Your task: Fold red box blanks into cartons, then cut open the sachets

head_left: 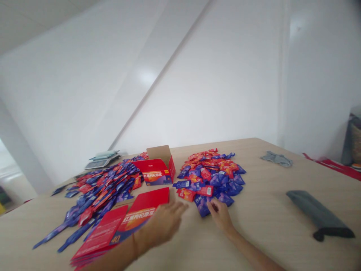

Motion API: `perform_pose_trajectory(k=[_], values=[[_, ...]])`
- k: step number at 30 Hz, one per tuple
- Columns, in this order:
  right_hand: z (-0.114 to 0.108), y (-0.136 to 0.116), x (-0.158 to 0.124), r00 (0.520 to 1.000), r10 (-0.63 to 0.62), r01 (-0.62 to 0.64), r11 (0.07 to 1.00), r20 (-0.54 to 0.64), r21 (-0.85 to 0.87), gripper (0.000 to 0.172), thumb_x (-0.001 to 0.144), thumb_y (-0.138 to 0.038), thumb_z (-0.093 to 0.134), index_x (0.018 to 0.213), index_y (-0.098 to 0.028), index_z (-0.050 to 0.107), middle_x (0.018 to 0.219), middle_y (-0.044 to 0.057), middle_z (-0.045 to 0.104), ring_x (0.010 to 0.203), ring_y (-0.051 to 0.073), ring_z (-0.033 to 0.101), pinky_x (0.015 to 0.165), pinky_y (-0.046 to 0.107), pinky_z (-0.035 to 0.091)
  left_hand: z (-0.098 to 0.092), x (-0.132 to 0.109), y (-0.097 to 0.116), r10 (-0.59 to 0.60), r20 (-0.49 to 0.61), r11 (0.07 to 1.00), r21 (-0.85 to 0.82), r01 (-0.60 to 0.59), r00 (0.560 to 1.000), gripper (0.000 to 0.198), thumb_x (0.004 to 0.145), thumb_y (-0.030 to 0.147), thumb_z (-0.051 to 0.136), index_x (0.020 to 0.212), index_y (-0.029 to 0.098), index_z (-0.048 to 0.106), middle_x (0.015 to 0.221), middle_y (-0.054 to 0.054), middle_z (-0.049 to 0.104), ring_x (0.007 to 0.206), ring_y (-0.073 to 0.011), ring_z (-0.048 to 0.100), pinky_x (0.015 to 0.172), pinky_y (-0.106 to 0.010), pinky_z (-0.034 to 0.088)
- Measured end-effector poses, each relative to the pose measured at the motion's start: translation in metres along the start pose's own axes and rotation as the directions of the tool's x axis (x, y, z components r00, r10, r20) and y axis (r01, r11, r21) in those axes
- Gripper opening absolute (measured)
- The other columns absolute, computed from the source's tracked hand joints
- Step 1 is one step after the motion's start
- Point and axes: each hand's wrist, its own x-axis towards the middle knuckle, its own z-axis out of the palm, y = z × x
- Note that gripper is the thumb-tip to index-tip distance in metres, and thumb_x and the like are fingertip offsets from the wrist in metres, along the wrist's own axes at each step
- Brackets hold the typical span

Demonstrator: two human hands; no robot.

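Observation:
My left hand (166, 221) is slightly blurred. Its fingers stretch to the right, with nothing visible in them, above the table beside a stack of flattened red boxes (141, 203). My right hand (220, 215) has its thumb and fingers pinched at the edge of a blue-purple sachet (201, 206) at the near side of a pile. That pile of red and blue sachets (208, 173) spreads out in front of both hands. Behind the flat stack stands an opened red carton (158, 171), its flap raised; its inside is mostly hidden.
To the left, a larger heap of red and blue sachets (107, 188) covers the table (267, 210). A scale-like device (98, 162) with a pale packet on top sits behind it. A grey cloth (276, 158) and a dark grey pouch (317, 214) lie to the right. A white wall rises behind.

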Motion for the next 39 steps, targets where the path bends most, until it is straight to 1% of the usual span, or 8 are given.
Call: perform_pose_trajectory(k=[2, 4, 12, 19, 24, 28, 32, 39], values=[[-0.001, -0.002, 0.000, 1.000, -0.003, 0.003, 1.000, -0.010, -0.006, 0.054, 0.099, -0.060, 0.054, 0.062, -0.022, 0.046, 0.057, -0.003, 0.044, 0.055, 0.014, 0.042, 0.055, 0.028, 0.026, 0.030, -0.018, 0.042, 0.234, -0.004, 0.970, -0.060, -0.234, 0.972, 0.042, 0.105, 0.041, 0.058, 0.146, 0.032, 0.049, 0.137, -0.008, 0.069, 0.128, -0.0262, 0.064, 0.107, -0.038, 0.051], [-0.003, -0.004, 0.000, 1.000, -0.010, 0.010, 1.000, -0.013, -0.010, 0.054, 0.099, -0.060, 0.054, 0.061, -0.022, 0.046, 0.057, -0.003, 0.044, 0.055, 0.013, 0.042, 0.055, 0.028, 0.026, 0.057, -0.027, 0.066, 0.304, -0.076, 0.941, -0.129, -0.312, 0.950, 0.033, 0.107, 0.041, 0.057, 0.140, 0.034, 0.054, 0.129, -0.004, 0.074, 0.125, -0.0235, 0.066, 0.108, -0.035, 0.049], [-0.010, -0.011, 0.000, 0.999, -0.040, 0.041, 0.997, 0.019, -0.061, 0.053, 0.100, -0.061, 0.053, 0.064, -0.022, 0.049, 0.058, -0.003, 0.047, 0.055, 0.014, 0.043, 0.055, 0.027, 0.030, 0.106, -0.038, 0.061, -0.014, -0.199, 0.819, -0.565, -0.102, 0.980, 0.049, 0.103, 0.034, 0.056, 0.151, 0.035, 0.049, 0.160, -0.004, 0.055, 0.151, -0.0258, 0.047, 0.127, -0.043, 0.038], [-0.026, -0.046, -0.010, 0.948, -0.294, 0.318, 0.910, 0.125, -0.267, 0.016, 0.093, -0.023, 0.053, 0.098, -0.021, 0.067, 0.086, 0.005, 0.068, 0.075, 0.020, 0.063, 0.071, 0.030, 0.049, 0.096, -0.044, 0.067, 0.010, -0.073, 0.806, -0.590, -0.051, 0.997, 0.054, 0.106, 0.038, 0.053, 0.159, 0.041, 0.044, 0.167, 0.000, 0.045, 0.159, -0.0287, 0.035, 0.131, -0.057, 0.026], [-0.078, -0.055, -0.016, 0.817, -0.519, 0.575, 0.713, 0.250, -0.401, 0.037, 0.072, -0.004, 0.046, 0.095, -0.022, 0.069, 0.106, 0.009, 0.070, 0.104, 0.026, 0.065, 0.100, 0.044, 0.052, 0.086, -0.043, 0.070, 0.002, -0.073, 0.790, -0.612, -0.046, 0.997, 0.054, 0.103, 0.036, 0.056, 0.156, 0.039, 0.049, 0.166, -0.001, 0.048, 0.158, -0.0287, 0.037, 0.131, -0.056, 0.027], [-0.141, -0.027, -0.023, 0.859, -0.382, 0.510, 0.576, 0.341, -0.639, 0.038, 0.082, -0.011, 0.052, 0.110, -0.022, 0.075, 0.126, 0.010, 0.073, 0.123, 0.031, 0.064, 0.110, 0.050, 0.048, 0.086, -0.043, 0.071, -0.013, -0.067, 0.788, -0.615, -0.031, 0.998, 0.056, 0.099, 0.032, 0.059, 0.154, 0.037, 0.051, 0.165, -0.001, 0.049, 0.157, -0.0290, 0.038, 0.131, -0.056, 0.027], [-0.198, 0.022, -0.046, 0.908, -0.156, 0.412, 0.505, 0.389, -0.759, 0.045, 0.096, -0.044, 0.054, 0.133, -0.027, 0.074, 0.148, 0.010, 0.064, 0.143, 0.040, 0.052, 0.119, 0.066, 0.038, 0.092, -0.042, 0.073, -0.012, -0.097, 0.796, -0.603, -0.049, 0.995, 0.053, 0.099, 0.032, 0.059, 0.151, 0.034, 0.054, 0.163, -0.002, 0.052, 0.156, -0.0299, 0.040, 0.129, -0.054, 0.030], [-0.228, 0.084, -0.085, 0.895, 0.051, 0.323, 0.611, 0.444, -0.723, 0.062, 0.097, -0.060, 0.047, 0.155, -0.039, 0.055, 0.160, 0.003, 0.050, 0.150, 0.039, 0.044, 0.121, 0.069, 0.036, 0.067, -0.059, 0.057, -0.103, -0.303, 0.923, -0.385, -0.023, 0.947, 0.043, 0.102, 0.022, 0.050, 0.145, 0.026, 0.056, 0.135, -0.008, 0.071, 0.127, -0.0257, 0.065, 0.112, -0.042, 0.050]])
